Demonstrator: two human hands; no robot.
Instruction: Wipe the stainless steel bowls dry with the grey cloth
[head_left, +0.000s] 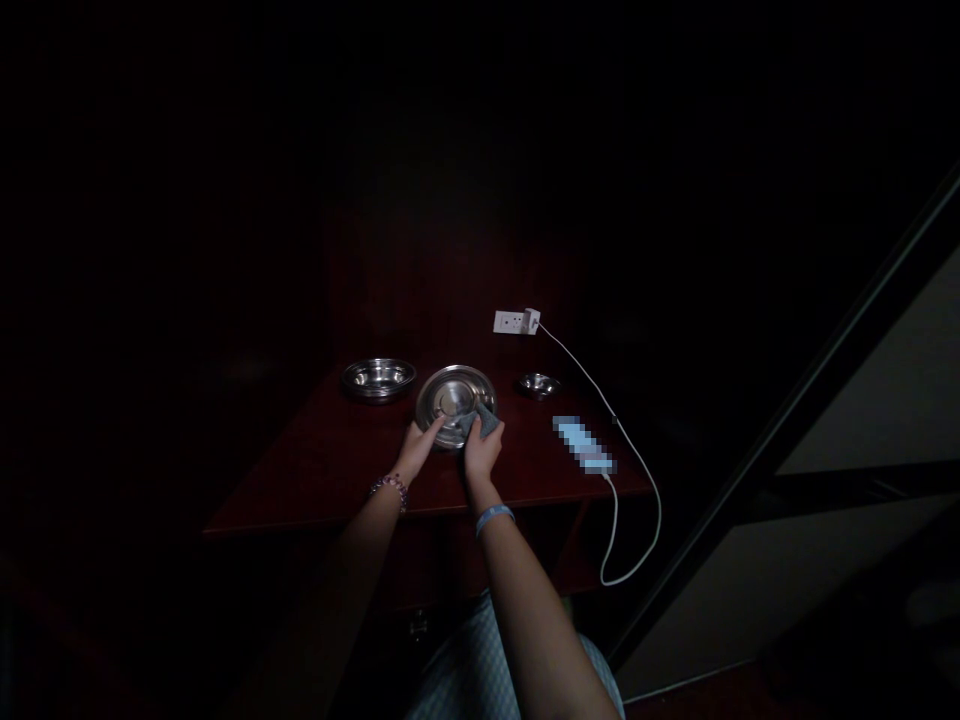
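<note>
While L hand grips near rim of 1 steel dish, tilted, over mid red table, R hand clasps 1 grey cloth agst. dish's RH side. Also on surface: lg. steel bowl, L; sm. steel bowl, R; pixelated device, nr. front RH corner, w/ white cable to wall socket.

Plate between bowls; phone right
</note>
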